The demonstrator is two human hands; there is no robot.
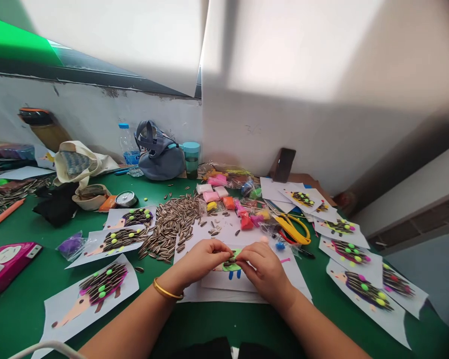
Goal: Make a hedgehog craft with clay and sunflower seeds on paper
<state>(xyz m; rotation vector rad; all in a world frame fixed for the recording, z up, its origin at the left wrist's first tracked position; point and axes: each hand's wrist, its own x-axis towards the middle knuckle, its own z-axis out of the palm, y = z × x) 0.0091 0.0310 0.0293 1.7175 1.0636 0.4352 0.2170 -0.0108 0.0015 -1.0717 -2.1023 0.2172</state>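
Both hands meet over a light green clay shape (227,266) on a white sheet (224,283), with blue clay legs (235,274) below it. A few sunflower seeds stand on the green clay. My left hand (205,259) has thumb and forefinger pinched at the shape's upper left; what is between them is too small to make out. My right hand (264,269) pinches at the shape's right side, and its fingertips seem to be on a seed too small to tell. A heap of sunflower seeds (172,224) lies left of the paper.
Finished-looking hedgehog pictures lie at left (93,299) and right (366,294). Behind the sheet are bagged coloured clay (247,222) and yellow scissors (294,227). Along the wall stand a phone (284,164), a cup (191,159), a blue bag (160,159) and a bottle (129,149).
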